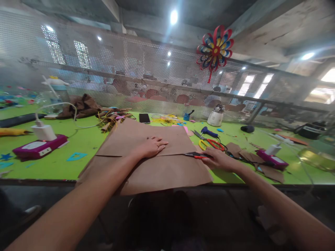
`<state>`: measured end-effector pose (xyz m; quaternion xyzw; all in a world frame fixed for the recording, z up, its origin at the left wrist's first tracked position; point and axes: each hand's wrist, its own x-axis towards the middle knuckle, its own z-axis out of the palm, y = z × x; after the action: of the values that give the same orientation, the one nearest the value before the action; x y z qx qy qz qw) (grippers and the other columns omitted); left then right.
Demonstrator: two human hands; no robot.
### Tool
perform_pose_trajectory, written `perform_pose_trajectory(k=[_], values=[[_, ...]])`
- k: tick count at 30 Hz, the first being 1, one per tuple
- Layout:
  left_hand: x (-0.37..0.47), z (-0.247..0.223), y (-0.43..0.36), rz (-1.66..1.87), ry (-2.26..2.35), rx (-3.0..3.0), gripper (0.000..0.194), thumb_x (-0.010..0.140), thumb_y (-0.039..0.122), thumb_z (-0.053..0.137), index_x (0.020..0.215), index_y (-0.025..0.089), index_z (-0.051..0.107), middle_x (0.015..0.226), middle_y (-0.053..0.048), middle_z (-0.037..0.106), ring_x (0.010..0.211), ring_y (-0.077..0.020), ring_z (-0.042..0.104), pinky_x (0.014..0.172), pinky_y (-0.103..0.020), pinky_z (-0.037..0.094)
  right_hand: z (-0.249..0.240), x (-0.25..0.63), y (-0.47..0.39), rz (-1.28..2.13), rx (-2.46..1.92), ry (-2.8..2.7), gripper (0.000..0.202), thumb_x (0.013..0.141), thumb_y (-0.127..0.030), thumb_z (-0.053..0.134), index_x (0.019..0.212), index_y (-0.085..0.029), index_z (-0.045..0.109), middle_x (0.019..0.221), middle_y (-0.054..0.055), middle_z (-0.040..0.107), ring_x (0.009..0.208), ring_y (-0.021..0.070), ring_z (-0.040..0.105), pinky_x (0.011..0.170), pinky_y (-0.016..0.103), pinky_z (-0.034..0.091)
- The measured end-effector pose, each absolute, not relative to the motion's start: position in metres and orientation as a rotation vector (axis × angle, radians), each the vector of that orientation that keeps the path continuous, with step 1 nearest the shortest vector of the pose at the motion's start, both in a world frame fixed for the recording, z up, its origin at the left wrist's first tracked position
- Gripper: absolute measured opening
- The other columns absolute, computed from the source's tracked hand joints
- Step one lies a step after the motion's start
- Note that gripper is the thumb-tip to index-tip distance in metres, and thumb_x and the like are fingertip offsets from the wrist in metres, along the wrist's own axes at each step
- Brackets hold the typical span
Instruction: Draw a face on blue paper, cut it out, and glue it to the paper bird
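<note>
A large sheet of brown paper lies over the front of the green table and hangs slightly past its edge. A dark line, a slit or edge, crosses it from left to right. My left hand rests flat on the paper just above this line, fingers spread. In my right hand is a pair of scissors with dark blades and a red handle. Their blades point left, at the right end of the line. Beyond that hand lie yellow-and-orange-handled scissors and a blue glue gun.
Purple power strips with white plugs sit left and right. Brown scraps lie by the right one. Further back are a phone, yellow strands, crumpled brown paper and a white bottle. A perforated metal screen stands behind.
</note>
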<state>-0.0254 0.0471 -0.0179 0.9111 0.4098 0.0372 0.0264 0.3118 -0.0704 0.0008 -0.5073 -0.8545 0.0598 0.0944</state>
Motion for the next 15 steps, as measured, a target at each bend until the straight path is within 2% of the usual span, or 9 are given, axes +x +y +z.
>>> perform_pose_trajectory(k=[5, 9, 15], values=[[-0.027, -0.019, 0.048, 0.122, 1.285, 2.803, 0.051, 0.101, 0.049, 0.027, 0.145, 0.035, 0.049, 0.156, -0.006, 0.043, 0.143, -0.0302, 0.036, 0.116, -0.052, 0.024, -0.004, 0.301, -0.062, 0.176, -1.470, -2.542, 0.043, 0.100, -0.047, 0.041, 0.112, -0.016, 0.069, 0.094, 0.013, 0.065, 0.086, 0.0256, 0.061, 0.077, 0.037, 0.048], [-0.027, -0.022, 0.051, 0.150, 1.266, 2.803, 0.051, 0.101, 0.051, 0.027, 0.144, 0.037, 0.049, 0.155, -0.003, 0.045, 0.142, -0.0282, 0.036, 0.117, -0.050, 0.022, -0.002, 0.306, -0.068, 0.192, -1.455, -2.552, 0.043, 0.100, -0.046, 0.041, 0.116, -0.018, 0.069, 0.094, 0.012, 0.066, 0.085, 0.0246, 0.062, 0.076, 0.036, 0.048], [-0.027, -0.023, 0.053, 0.179, 1.238, 2.798, 0.052, 0.101, 0.052, 0.025, 0.144, 0.039, 0.048, 0.154, 0.000, 0.046, 0.143, -0.0271, 0.035, 0.118, -0.049, 0.020, 0.003, 0.309, -0.074, 0.198, -1.467, -2.548, 0.042, 0.099, -0.045, 0.042, 0.112, -0.018, 0.070, 0.095, 0.013, 0.068, 0.085, 0.0248, 0.063, 0.074, 0.035, 0.049]])
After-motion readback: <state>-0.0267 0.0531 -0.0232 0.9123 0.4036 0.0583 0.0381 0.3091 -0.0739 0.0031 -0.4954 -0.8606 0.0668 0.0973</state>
